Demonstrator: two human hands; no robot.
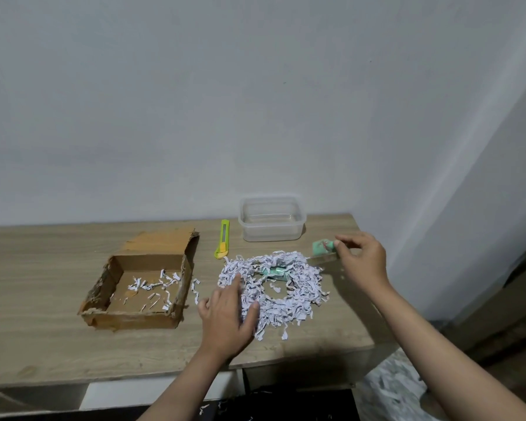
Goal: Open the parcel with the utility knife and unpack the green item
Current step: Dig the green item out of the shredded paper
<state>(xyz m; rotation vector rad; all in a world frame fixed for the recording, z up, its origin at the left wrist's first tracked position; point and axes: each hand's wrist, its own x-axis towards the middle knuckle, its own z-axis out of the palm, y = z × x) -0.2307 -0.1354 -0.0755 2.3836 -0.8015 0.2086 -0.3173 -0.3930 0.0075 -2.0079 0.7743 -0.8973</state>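
**Green item lifted out beside the shredded paper**

A pale wooden table [58, 335] is standing against a plain grey-white wall [195, 101], and on the floor at its near right corner more paper shreds [392, 387] are lying. Nearest the person, the left hand [230, 317] is resting with fingers spread wide and straight on the near-left edge of a ring-shaped heap of shredded paper [289, 302]. To the left, the opened cardboard parcel [140, 287] is sitting with a few loose shreds on its bottom. A second green piece [272, 271] is showing in the far side of the heap. Farther right, the right hand [362, 256] is pinching a small green item [323, 247] between thumb and fingertips, holding it just above the tabletop, beside the heap. Beyond, the yellow-green utility knife [222, 238] is lying on the table between the parcel and a clear plastic container [271, 218], which is standing near the wall.
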